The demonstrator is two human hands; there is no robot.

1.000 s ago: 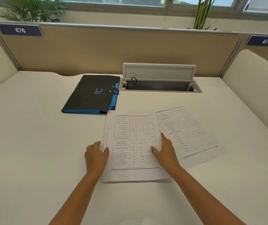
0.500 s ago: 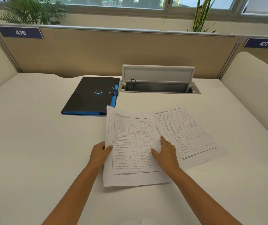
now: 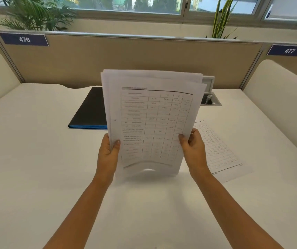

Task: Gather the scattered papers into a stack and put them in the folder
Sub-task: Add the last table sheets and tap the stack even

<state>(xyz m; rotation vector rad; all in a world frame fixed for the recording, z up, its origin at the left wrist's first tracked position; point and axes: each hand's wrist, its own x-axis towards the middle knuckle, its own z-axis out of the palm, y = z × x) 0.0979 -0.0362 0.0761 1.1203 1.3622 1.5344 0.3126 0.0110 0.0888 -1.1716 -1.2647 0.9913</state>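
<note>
A stack of white papers (image 3: 151, 119) printed with tables stands nearly upright in front of me, its lower edge bent against the white desk (image 3: 36, 159). My left hand (image 3: 108, 153) grips its left edge and my right hand (image 3: 194, 150) grips its right edge. One more printed sheet (image 3: 216, 148) lies flat on the desk to the right, partly behind my right hand. The black folder (image 3: 88, 112) with blue edges lies closed behind the stack at the left, its right part hidden by the papers.
An open cable box (image 3: 210, 97) with a raised lid is set into the desk behind the stack. A beige partition (image 3: 144, 58) with number plates 476 and 477 closes the back. Rounded side panels stand left and right.
Both hands have lifted the left pile off the desk and stood it upright on its lower edge. The sheet on the right has stayed flat on the desk.
</note>
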